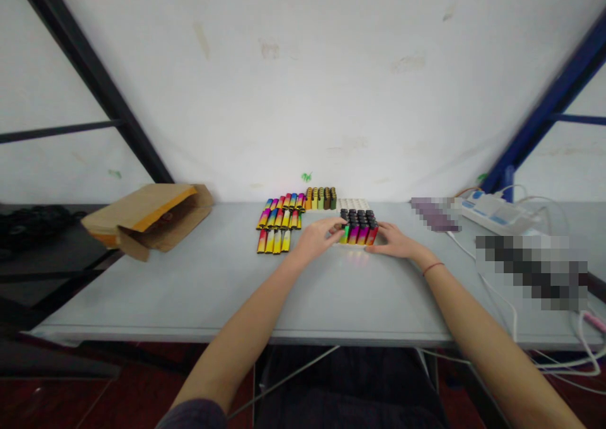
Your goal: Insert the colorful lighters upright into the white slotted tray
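Our left hand (318, 238) and right hand (395, 241) close in from either side on a tight block of rainbow-gradient plastic lighters with black tops (358, 230), gripping it between the fingers, on a long grey table (189, 290). Just left of the block lie rows of loose rainbow lighters (279, 224); behind it stand olive-and-orange lighters (320, 198) and a white plastic tray (353, 204), and a tan kraft-paper envelope (151, 217) sits well left
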`<state>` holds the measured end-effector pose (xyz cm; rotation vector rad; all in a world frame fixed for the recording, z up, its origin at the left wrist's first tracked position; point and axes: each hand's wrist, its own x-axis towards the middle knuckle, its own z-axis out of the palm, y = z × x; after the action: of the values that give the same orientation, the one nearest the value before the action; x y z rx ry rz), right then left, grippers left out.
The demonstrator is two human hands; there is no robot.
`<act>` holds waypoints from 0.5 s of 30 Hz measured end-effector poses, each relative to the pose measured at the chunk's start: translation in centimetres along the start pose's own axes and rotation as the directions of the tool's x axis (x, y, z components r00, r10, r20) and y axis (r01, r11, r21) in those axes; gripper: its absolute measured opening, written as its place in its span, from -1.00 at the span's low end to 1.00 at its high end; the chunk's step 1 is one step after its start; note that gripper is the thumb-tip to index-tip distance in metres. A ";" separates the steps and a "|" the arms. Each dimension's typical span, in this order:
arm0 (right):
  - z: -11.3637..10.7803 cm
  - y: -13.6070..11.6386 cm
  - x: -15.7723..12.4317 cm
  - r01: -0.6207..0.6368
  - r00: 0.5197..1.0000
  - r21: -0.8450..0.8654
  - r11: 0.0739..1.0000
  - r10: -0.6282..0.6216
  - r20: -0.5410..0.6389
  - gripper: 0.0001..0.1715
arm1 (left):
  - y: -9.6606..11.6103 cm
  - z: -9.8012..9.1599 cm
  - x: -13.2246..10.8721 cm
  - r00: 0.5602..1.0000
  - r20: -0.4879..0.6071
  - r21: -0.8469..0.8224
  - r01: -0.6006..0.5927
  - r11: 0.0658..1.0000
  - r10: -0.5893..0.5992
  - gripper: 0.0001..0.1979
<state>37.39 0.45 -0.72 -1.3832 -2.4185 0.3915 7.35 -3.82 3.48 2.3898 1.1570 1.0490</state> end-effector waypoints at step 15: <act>-0.2 -0.2 -0.1 0.001 1.000 0.002 1.000 -0.001 0.017 0.04 | 0.0 -1.7 0.0 0.998 0.033 0.110 -0.065 0.992 0.062 -0.61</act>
<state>37.38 0.28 -0.47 -1.3826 -2.4316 0.4065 6.15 -3.91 4.74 2.5341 1.1651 0.9894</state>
